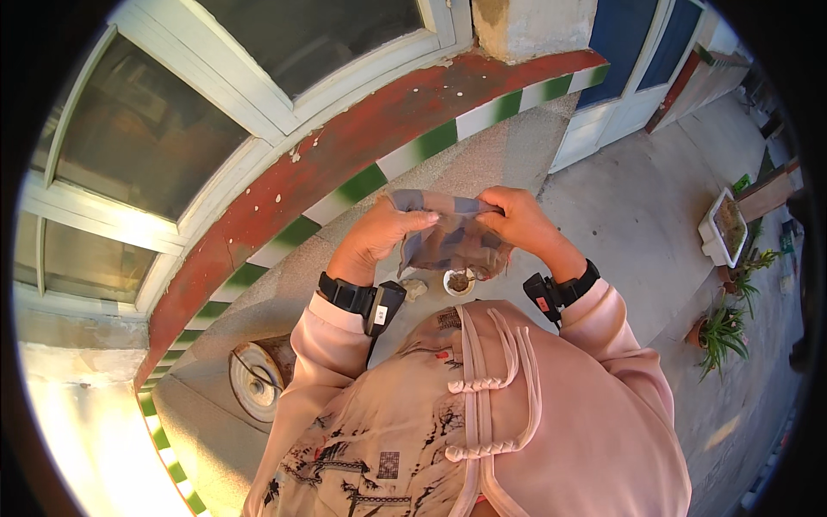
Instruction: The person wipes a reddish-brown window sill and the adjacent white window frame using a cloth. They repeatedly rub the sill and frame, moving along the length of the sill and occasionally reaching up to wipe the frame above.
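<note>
- Pink sleeves rise from below; both hands pinch a grey-blue cloth point(452, 241) at chest height.
- Left hand point(379, 231) grips its left edge, right hand point(517, 220) its top right corner.
- Beneath it sits a small white cup point(458, 282) on the ledge point(508, 146).

Outside a house — a paved yard

Window frames point(258, 112) at ten o'clock, a blue door point(633, 43) at one, potted plants point(722, 332) at three — concrete ground point(637, 215).

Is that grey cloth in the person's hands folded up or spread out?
Partly spread. The left hand and right hand pinch the grey cloth at its top edge, stretched between them; the rest hangs crumpled.
</note>
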The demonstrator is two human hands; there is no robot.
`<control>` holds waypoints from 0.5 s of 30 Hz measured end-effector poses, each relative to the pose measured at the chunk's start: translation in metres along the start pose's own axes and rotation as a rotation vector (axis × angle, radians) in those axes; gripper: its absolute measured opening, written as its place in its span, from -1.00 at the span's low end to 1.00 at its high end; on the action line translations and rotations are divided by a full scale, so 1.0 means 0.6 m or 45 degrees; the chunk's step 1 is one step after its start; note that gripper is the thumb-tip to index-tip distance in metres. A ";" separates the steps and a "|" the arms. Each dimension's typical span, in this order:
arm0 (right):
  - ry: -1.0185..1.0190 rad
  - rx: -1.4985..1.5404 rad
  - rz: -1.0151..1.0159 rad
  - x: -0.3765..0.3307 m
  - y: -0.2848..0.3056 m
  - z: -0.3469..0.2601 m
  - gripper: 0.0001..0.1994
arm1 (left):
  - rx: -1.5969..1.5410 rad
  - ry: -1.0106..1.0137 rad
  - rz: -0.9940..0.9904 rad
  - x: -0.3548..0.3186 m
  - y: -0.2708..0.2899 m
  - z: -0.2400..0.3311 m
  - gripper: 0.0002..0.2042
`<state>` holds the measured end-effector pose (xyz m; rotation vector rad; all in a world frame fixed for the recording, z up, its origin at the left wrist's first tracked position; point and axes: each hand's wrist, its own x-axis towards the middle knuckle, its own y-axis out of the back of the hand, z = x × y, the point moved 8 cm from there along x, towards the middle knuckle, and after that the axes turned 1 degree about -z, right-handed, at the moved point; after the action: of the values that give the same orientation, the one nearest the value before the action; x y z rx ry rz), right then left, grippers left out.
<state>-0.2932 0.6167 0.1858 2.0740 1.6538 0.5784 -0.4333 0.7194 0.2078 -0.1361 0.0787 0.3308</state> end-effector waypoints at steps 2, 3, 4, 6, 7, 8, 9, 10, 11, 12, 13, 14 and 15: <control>0.125 -0.027 0.081 0.003 0.001 -0.013 -0.79 | -0.038 0.149 0.224 -0.014 0.044 -0.023 -0.75; 0.190 -0.041 0.124 0.005 0.004 -0.024 -0.81 | -0.047 0.217 0.341 -0.025 0.065 -0.035 -0.76; 0.210 -0.117 0.137 0.008 0.003 -0.032 -0.82 | -0.036 0.210 0.378 -0.034 0.075 -0.039 -0.76; 0.275 -0.255 0.171 0.016 0.000 -0.057 -0.82 | 0.018 0.200 0.486 -0.054 0.097 -0.042 -0.76; 0.214 -0.284 0.132 0.024 -0.005 -0.062 -0.81 | -0.044 0.148 0.523 -0.062 0.099 -0.042 -0.75; 0.126 -0.318 0.089 0.029 -0.009 -0.062 -0.81 | 0.156 0.092 0.625 -0.074 0.110 -0.033 -0.78; 0.052 -0.346 0.053 0.034 -0.013 -0.064 -0.81 | 0.348 0.068 0.730 -0.086 0.118 -0.026 -0.80; 0.032 -0.365 0.028 0.040 -0.018 -0.071 -0.80 | 0.519 0.059 0.827 -0.098 0.123 -0.021 -0.82; 0.028 -0.378 0.011 0.046 -0.022 -0.079 -0.80 | 0.984 -0.053 0.961 -0.113 0.122 0.005 -0.78; 0.008 -0.392 -0.007 0.052 -0.027 -0.084 -0.79 | 1.231 -0.158 1.079 -0.128 0.118 0.022 -0.81; 0.048 -0.417 -0.024 0.058 -0.033 -0.095 -0.78 | 1.468 -0.306 1.195 -0.144 0.109 0.041 -0.83; 0.068 -0.443 -0.042 0.064 -0.041 -0.104 -0.78 | 1.703 -0.458 1.300 -0.159 0.097 0.055 -0.85; 0.087 -0.478 -0.056 0.068 -0.049 -0.111 -0.77 | 1.596 -0.531 1.318 -0.165 0.105 0.056 -0.81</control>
<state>-0.3457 0.6671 0.2263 1.7599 1.4870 0.8783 -0.5458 0.7520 0.2433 1.2609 -0.0764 1.2655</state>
